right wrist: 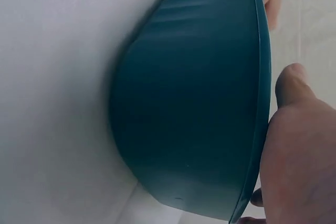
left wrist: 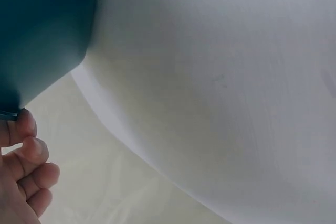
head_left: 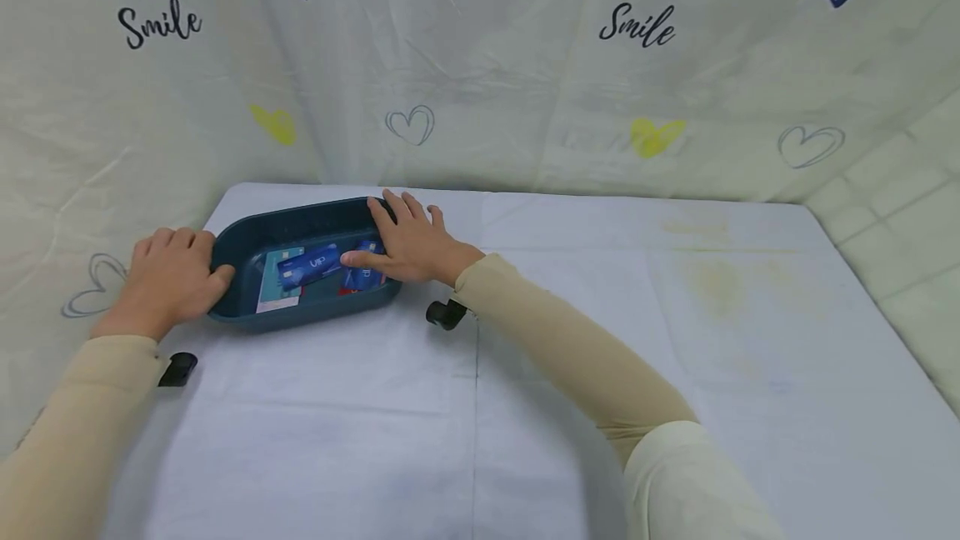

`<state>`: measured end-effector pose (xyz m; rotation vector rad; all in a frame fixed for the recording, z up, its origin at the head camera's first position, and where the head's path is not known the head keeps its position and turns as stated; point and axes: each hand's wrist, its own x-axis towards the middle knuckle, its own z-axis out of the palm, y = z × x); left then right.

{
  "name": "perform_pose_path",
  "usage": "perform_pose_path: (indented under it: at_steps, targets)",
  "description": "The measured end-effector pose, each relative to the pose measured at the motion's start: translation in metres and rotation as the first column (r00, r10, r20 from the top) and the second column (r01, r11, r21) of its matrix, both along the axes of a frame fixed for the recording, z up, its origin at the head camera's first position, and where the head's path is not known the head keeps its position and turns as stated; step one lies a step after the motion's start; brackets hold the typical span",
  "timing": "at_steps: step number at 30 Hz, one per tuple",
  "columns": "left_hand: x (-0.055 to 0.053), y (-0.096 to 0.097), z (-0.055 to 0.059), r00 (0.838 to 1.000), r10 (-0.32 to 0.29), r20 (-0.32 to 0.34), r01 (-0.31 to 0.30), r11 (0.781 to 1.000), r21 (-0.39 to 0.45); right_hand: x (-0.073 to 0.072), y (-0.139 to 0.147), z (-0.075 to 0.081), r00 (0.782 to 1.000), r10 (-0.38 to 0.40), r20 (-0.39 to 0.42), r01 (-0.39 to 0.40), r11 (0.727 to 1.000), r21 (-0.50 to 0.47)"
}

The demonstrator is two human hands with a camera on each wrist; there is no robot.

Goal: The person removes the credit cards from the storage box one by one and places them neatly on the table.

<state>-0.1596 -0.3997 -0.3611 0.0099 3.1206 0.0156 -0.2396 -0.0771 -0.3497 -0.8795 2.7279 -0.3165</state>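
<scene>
teal tray (head_left: 247, 240) at table's (head_left: 600, 315) far-left corner, cards (head_left: 311, 265) inside | left hand (head_left: 168, 277) grasping its left rim | right hand (head_left: 408, 244) flat, relaxed over right rim | open tabletop rightward

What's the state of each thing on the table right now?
tray: upright on the table, cards inside.
blue card: lying flat in the tray.
left hand: grips the tray's left end.
right hand: fingers spread flat over the tray's right end, thumb touching a card.
</scene>
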Motion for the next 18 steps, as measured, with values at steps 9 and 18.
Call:
perform_pose_path:
  at_steps: [9,18]
  targets:
    - [-0.0025,0.0031,-0.0003,1.0,-0.02,-0.004,0.02,1.0,-0.014,-0.004,0.0005,-0.0027,0.996,-0.091,-0.002,0.091,0.995,0.048]
    - [-0.0036,0.0021,-0.001,1.0,-0.031,-0.001,0.031,0.999,-0.021,-0.0024,-0.0044,-0.0084,0.989,-0.111,-0.096,0.123,0.984,0.131]
